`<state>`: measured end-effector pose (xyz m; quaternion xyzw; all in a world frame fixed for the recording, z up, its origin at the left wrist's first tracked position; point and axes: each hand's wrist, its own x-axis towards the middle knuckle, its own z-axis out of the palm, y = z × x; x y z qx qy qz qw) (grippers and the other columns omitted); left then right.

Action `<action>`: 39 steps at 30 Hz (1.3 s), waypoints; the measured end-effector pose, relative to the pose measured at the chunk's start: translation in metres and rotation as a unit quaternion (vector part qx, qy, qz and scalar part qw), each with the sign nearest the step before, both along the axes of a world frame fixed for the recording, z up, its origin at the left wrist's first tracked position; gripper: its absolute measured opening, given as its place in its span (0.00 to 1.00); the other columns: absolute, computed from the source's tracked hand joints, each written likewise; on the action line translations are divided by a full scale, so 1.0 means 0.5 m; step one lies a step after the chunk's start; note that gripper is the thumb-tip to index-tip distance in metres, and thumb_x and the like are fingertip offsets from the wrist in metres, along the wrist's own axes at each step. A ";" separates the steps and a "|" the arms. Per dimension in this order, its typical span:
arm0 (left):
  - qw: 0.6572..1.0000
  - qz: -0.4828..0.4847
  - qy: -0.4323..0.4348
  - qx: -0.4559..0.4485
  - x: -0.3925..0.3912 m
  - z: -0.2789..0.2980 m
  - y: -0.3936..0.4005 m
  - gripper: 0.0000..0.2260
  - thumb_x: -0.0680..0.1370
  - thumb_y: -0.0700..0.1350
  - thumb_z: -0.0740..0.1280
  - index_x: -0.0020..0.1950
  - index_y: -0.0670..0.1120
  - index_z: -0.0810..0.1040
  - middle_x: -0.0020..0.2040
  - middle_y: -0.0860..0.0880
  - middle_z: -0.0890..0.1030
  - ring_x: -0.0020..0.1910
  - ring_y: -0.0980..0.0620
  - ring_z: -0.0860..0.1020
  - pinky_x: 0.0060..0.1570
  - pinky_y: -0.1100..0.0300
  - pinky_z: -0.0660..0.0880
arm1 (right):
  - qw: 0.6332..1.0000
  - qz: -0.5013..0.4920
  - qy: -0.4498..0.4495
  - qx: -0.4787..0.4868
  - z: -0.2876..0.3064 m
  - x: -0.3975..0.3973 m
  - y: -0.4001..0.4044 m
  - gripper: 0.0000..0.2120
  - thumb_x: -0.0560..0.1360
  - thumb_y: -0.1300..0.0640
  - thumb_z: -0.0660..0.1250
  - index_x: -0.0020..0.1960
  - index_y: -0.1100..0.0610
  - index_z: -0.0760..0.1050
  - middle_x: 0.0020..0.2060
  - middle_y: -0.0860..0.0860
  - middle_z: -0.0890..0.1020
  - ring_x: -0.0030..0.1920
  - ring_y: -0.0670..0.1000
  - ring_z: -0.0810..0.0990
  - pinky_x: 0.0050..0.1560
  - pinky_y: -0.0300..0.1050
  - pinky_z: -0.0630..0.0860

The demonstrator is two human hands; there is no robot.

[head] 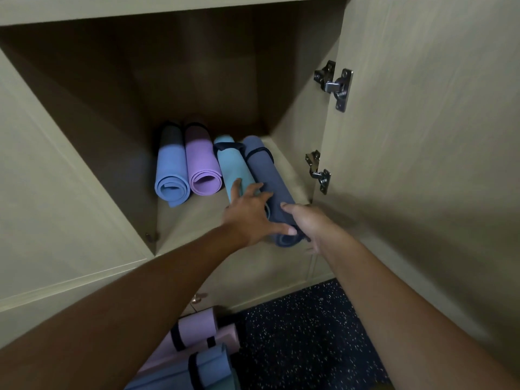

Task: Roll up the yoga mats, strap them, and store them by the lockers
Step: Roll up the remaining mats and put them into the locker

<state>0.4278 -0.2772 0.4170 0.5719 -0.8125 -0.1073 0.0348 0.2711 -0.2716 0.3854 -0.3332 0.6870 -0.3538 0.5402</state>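
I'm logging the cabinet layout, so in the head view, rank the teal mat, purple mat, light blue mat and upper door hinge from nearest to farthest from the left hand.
From the left hand:
1. Teal mat, under its fingers.
2. Purple mat, next to the left.
3. Light blue mat, farthest left in the cabinet.
4. Upper door hinge, high on the right door.

Four rolled mats (pixel 199 164) lie side by side on the locker shelf (pixel 197 218)

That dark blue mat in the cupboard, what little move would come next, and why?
Probably push the dark blue mat further in. Both the left hand and the right hand are on its near end, which sticks out past the light blue mat and purple mat.
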 end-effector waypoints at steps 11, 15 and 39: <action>0.999 -0.030 0.017 -0.026 0.042 -0.012 -0.142 0.47 0.67 0.69 0.73 0.78 0.45 0.67 0.80 0.45 0.61 0.81 0.44 0.53 0.80 0.50 0.42 | 0.988 -0.078 -0.030 -0.130 -0.065 0.022 -0.066 0.17 0.69 0.54 0.81 0.49 0.54 0.75 0.50 0.55 0.84 0.50 0.56 0.85 0.59 0.58 0.81; 0.995 -0.052 0.060 -0.062 0.077 -0.011 -0.194 0.32 0.75 0.54 0.76 0.75 0.43 0.73 0.77 0.42 0.68 0.77 0.42 0.63 0.79 0.51 0.52 | 0.980 -0.097 -0.052 -0.164 -0.071 0.032 -0.116 0.14 0.73 0.59 0.77 0.46 0.48 0.72 0.50 0.54 0.83 0.46 0.55 0.82 0.58 0.54 0.82; 0.991 -0.019 0.012 -0.133 0.141 -0.048 -0.383 0.30 0.77 0.60 0.70 0.77 0.49 0.71 0.71 0.42 0.75 0.72 0.42 0.69 0.68 0.47 0.70 | 0.963 -0.124 -0.052 -0.232 -0.115 0.138 -0.303 0.23 0.75 0.51 0.76 0.68 0.49 0.74 0.56 0.50 0.82 0.53 0.51 0.82 0.48 0.37 0.76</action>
